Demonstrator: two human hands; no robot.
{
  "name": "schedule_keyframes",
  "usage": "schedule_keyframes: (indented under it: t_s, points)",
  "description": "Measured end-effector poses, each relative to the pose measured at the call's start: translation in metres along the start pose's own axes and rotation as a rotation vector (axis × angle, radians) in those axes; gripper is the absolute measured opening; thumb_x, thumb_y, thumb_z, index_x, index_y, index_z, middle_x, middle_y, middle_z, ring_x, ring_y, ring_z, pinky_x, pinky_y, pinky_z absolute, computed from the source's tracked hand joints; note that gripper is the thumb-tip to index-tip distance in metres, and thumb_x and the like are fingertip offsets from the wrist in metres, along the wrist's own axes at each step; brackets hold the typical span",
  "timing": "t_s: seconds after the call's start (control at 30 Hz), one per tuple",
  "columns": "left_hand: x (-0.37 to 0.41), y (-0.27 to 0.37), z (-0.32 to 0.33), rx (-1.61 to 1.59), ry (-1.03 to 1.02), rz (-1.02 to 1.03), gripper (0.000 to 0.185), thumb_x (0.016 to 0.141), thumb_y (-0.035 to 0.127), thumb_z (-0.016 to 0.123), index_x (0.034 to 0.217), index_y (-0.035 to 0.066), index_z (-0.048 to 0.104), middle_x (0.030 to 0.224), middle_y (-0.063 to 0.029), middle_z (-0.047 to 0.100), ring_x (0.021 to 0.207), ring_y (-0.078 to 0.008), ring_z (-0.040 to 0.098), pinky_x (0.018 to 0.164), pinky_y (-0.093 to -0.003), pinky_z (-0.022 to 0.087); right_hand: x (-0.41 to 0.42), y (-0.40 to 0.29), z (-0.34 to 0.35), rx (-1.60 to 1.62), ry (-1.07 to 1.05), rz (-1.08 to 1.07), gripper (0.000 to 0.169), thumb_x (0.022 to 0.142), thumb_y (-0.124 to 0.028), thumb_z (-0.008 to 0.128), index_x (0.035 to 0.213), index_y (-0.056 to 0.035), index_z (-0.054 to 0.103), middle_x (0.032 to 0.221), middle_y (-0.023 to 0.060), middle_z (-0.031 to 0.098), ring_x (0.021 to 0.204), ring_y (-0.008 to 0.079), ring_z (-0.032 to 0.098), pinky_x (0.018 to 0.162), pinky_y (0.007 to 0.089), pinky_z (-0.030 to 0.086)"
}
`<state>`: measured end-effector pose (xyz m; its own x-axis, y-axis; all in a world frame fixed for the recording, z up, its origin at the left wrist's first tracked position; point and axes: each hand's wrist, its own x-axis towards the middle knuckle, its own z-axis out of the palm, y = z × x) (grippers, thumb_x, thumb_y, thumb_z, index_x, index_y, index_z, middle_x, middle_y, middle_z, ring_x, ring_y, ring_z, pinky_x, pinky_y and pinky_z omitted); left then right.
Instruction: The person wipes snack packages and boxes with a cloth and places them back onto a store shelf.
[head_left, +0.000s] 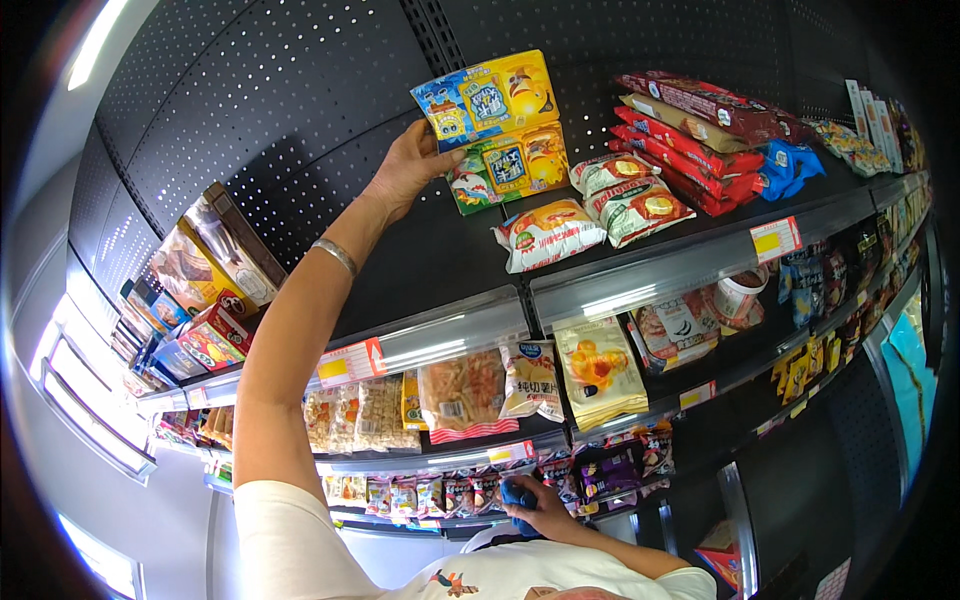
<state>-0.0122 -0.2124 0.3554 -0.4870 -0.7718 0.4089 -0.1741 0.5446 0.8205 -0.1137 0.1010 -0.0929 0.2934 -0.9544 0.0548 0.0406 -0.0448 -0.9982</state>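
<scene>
My left hand (411, 166), with a silver bracelet on its wrist, grips the left edges of two stacked snack boxes on the top shelf. The upper box (491, 97) is blue and yellow with cartoon figures; the lower box (511, 166) is green and yellow. White and red snack bags (551, 232) lie just right of them. Lower down, near my body, my right hand (544, 514) is closed around a dark blue cloth (517, 495), in front of the lower shelf's small packets.
Red snack packs (682, 161) are piled to the right on the top shelf, beside a blue bag (789, 169). Boxes (217, 255) stand at the left. A clear plastic shelf lip (442, 334) with price tags runs along the edge. Packaged snacks (465, 390) fill parts of the shelf below.
</scene>
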Motion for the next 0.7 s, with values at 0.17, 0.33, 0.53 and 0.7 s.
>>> schedule_keyframes:
  t_s: [0.17,0.33,0.53,0.7]
  points:
    - [0.002,-0.004,0.002,0.013,0.006,0.045,0.059,0.09,0.005,0.073,0.14,-0.003,0.042,0.133,-0.0134,0.06,0.122,-0.0201,0.058,0.106,-0.0365,0.045,-0.001,0.007,0.003,0.067,0.003,0.01,0.055,0.085,-0.024,0.078,0.134,-0.0098,0.058,0.119,0.011,0.069,0.11,0.0227,0.065,0.096,0.0345,0.049]
    - [0.001,-0.002,0.002,0.065,0.006,0.04,0.07,0.089,0.01,0.077,0.143,-0.005,0.036,0.13,-0.0168,0.062,0.116,-0.0214,0.061,0.099,-0.034,0.048,0.0,-0.005,0.003,0.014,-0.024,-0.031,0.047,0.089,-0.009,0.075,0.131,-0.0046,0.055,0.113,0.0073,0.07,0.105,0.0152,0.065,0.091,0.0318,0.052]
    - [-0.027,0.013,-0.043,0.419,0.145,0.006,0.091,0.087,0.024,0.08,0.154,-0.005,0.025,0.136,-0.0206,0.058,0.117,-0.0242,0.062,0.093,-0.0321,0.052,-0.003,-0.007,0.012,0.102,-0.03,0.082,0.051,0.083,-0.026,0.08,0.127,-0.0076,0.062,0.11,0.0134,0.067,0.101,0.0262,0.063,0.092,0.0364,0.048]
    - [-0.106,0.057,-0.084,0.738,0.116,0.322,0.066,0.093,0.018,0.073,0.147,0.0,0.042,0.134,-0.0196,0.06,0.121,-0.0233,0.061,0.103,-0.0359,0.052,-0.009,-0.058,0.013,-0.092,0.017,-0.005,0.041,0.085,-0.014,0.076,0.123,-0.0067,0.063,0.105,0.0078,0.068,0.096,0.0185,0.063,0.089,0.0326,0.05]
